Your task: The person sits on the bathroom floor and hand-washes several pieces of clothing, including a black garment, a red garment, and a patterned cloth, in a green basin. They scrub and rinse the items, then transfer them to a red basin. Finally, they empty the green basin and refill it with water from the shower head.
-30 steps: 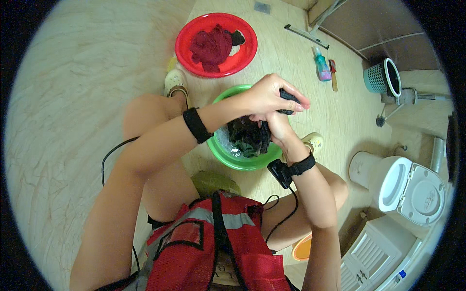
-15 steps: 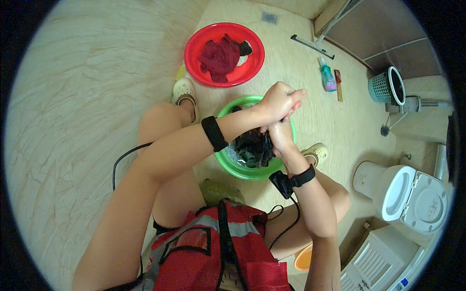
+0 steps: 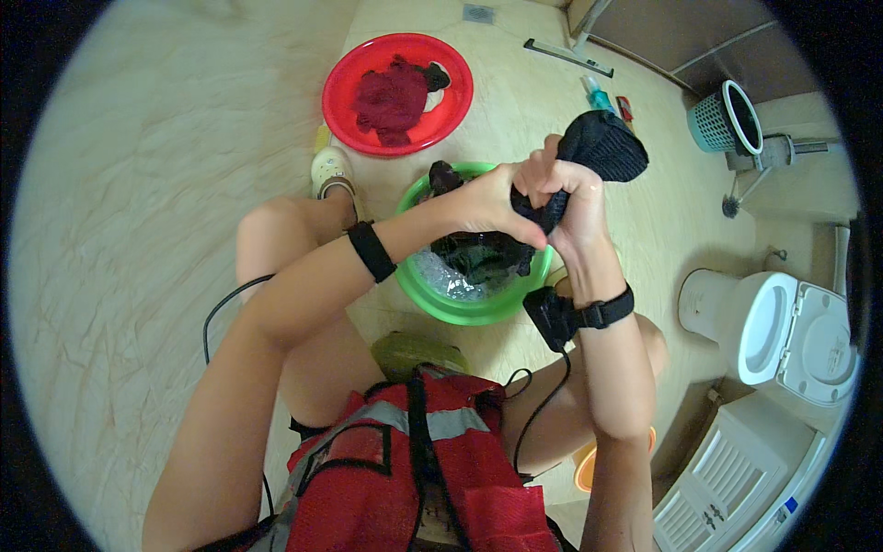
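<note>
A black ribbed knit piece, by its look a sock [image 3: 602, 147], is bunched between my hands above the right rim of the green basin [image 3: 474, 315]. My right hand [image 3: 579, 207] is closed round its middle, and the ribbed end sticks out above the fist. From the left, my left hand [image 3: 497, 198] grips its lower part, thumb along the near side. Below them, dark wet clothes [image 3: 487, 258] lie in sudsy water in the basin. My left forearm hides part of these clothes.
Beyond the green basin stands a red basin [image 3: 336, 115] holding a maroon garment [image 3: 391, 97] and smaller black and white pieces. A bottle [image 3: 598, 95] and a red-headed brush [image 3: 625, 109] lie on the floor. To the right are a toilet [image 3: 763, 331] and a lattice basket [image 3: 713, 124].
My hands have risen and moved right, away from the clothes in the basin. The black sock, hidden before, now shows in them. My view has shifted slightly.
</note>
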`<action>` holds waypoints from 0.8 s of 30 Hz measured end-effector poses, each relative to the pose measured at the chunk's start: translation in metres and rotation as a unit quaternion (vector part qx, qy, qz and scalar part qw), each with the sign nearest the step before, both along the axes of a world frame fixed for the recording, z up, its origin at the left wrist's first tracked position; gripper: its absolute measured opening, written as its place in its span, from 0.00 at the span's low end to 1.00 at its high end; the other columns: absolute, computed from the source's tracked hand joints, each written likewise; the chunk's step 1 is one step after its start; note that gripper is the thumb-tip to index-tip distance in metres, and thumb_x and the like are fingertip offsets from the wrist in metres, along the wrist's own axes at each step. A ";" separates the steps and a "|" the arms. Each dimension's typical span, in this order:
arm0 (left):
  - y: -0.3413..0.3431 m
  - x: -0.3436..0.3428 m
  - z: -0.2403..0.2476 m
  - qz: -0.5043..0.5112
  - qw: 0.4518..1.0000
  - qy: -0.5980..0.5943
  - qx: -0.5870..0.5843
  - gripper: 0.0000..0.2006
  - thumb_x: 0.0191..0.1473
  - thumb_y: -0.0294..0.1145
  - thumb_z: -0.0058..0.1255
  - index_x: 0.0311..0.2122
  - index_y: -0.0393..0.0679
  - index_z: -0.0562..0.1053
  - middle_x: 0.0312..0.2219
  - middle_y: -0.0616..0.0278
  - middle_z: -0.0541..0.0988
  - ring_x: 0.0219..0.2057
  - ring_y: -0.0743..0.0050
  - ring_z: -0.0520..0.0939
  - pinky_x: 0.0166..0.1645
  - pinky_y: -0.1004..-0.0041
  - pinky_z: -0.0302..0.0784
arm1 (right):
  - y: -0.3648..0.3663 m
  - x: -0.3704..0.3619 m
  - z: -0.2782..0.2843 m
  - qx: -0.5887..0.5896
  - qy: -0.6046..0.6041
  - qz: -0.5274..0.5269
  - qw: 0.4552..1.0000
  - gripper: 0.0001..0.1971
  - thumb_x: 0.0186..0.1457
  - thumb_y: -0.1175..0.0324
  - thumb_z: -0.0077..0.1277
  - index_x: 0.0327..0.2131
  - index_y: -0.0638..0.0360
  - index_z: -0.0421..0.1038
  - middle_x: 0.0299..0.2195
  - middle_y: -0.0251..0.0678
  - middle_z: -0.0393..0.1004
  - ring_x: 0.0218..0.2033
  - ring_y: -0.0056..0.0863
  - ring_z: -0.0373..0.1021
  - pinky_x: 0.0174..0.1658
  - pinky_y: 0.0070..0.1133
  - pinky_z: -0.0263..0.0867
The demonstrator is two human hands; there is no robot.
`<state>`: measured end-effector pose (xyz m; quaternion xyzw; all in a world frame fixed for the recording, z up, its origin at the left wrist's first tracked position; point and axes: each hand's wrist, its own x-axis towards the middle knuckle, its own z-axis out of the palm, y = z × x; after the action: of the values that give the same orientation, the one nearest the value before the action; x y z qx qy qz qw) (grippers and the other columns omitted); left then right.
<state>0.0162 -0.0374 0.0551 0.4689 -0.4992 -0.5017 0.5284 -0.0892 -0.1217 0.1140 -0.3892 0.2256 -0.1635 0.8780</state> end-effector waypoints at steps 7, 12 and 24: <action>0.001 -0.009 0.003 -0.021 0.992 -0.093 0.079 0.39 0.22 0.41 0.69 0.42 0.38 0.63 0.36 0.61 0.67 0.39 0.74 0.67 0.42 0.75 0.65 | 0.004 -0.002 0.004 -0.022 -0.038 -0.003 0.999 0.07 0.38 0.74 0.49 0.17 0.57 0.59 0.12 0.30 0.61 0.13 0.20 0.56 0.22 0.17 0.54; 0.005 -0.017 0.006 -0.001 0.988 -0.109 0.112 0.28 0.23 0.39 0.68 0.32 0.36 0.69 0.26 0.61 0.73 0.29 0.73 0.73 0.35 0.75 0.70 | 0.014 -0.002 -0.006 -0.273 0.106 -0.021 0.956 0.11 0.41 0.72 0.55 0.14 0.58 0.62 0.11 0.26 0.62 0.12 0.17 0.57 0.17 0.18 0.52; -0.002 -0.016 -0.001 0.183 0.975 -0.107 0.069 0.26 0.24 0.30 0.64 0.35 0.37 0.70 0.31 0.56 0.76 0.36 0.66 0.76 0.43 0.68 0.71 | 0.009 0.017 -0.007 -0.363 0.076 -0.109 0.922 0.07 0.43 0.70 0.56 0.21 0.60 0.68 0.20 0.26 0.67 0.21 0.16 0.63 0.26 0.18 0.60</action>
<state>0.0005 -0.0394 0.0541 0.6386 -0.4229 -0.3763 0.5213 -0.0717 -0.1123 0.1066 -0.6656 0.2574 -0.2989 0.6335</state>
